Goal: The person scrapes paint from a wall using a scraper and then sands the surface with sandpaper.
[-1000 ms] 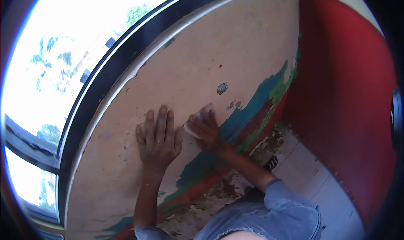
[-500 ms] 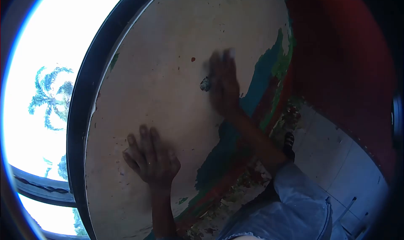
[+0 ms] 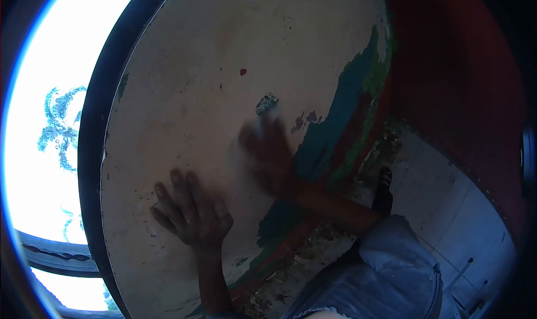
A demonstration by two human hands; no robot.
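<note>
My left hand (image 3: 193, 210) lies flat against an off-white wall (image 3: 184, 106), its fingers spread. Higher up and further right, my right hand (image 3: 267, 154) is over the same wall, smeared by motion. Something pale shows at its fingertips; I cannot tell what it is. Just above those fingertips is a dark, speckled chipped patch (image 3: 266, 104). A small red spot (image 3: 243, 72) marks the wall further up. Along the wall's lower side, the pale coat gives way to teal paint (image 3: 330, 117), with green and dark red areas beside it.
Flakes of paint debris (image 3: 313, 246) lie along the foot of the wall, on the pale tiled floor (image 3: 442, 190). A dark red wall (image 3: 447, 67) stands at the right. On the left, a dark frame (image 3: 92, 134) borders a bright opening with a palm tree (image 3: 59, 129) outside.
My right hand has swept down and to the left, from beside the chipped patch to below it. The left hand stays flat on the wall. The view has shifted slightly.
</note>
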